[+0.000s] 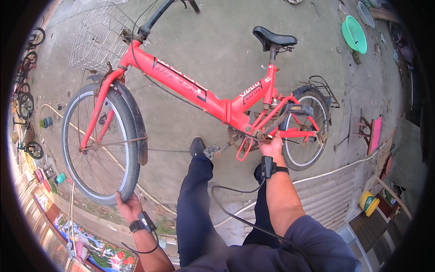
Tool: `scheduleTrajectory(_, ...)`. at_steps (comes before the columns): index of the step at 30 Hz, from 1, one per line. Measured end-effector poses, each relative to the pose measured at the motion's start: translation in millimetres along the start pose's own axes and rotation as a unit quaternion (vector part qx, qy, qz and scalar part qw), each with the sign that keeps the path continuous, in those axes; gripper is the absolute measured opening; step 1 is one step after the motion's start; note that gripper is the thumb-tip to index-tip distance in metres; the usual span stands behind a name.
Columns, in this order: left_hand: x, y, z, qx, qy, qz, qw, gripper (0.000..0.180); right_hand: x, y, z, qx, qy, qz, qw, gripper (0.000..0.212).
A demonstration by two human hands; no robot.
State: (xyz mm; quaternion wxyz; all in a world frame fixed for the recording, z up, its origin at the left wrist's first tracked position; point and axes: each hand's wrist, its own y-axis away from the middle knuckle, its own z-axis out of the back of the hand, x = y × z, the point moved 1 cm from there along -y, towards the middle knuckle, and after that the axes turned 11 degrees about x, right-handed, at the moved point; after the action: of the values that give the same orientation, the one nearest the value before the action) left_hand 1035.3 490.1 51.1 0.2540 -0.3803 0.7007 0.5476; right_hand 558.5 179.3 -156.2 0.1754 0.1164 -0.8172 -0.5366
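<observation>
A red folding bicycle point(176, 86) with a black saddle point(274, 37) stretches across the view in front of me. My left hand point(130, 208) grips the tyre at the near edge of its front wheel point(131, 156), thumb and fingers on the rubber. My right hand point(272, 148) is closed around the red frame beside the crank point(261, 135), just ahead of the rear wheel point(302, 156); the frame partly hides its fingers. One pedal point(211, 152) hangs close to my left shoe point(197, 146). A wire basket point(97, 38) is mounted at the handlebar end.
A pale hose point(333, 171) runs along the concrete ground. At the right are a green basin point(354, 34), a pink-topped stool point(375, 135) and a yellow bucket point(368, 202). Several bicycles point(27, 105) stand far left. A black cable point(217, 204) trails from my right wrist.
</observation>
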Motion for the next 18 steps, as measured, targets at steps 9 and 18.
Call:
scheduleTrajectory(9, -48, 34, -36, 0.175, -0.084, -0.132, 0.972, 0.054, 2, -38, 51, 0.123, 0.023, 0.056, 0.991, 0.039)
scheduleTrajectory(18, -78, 31, -76, 0.357, -0.037, -0.132, 0.924, 0.047, -10, -39, 63, 0.137, 0.036, 0.055, 0.988, 0.033)
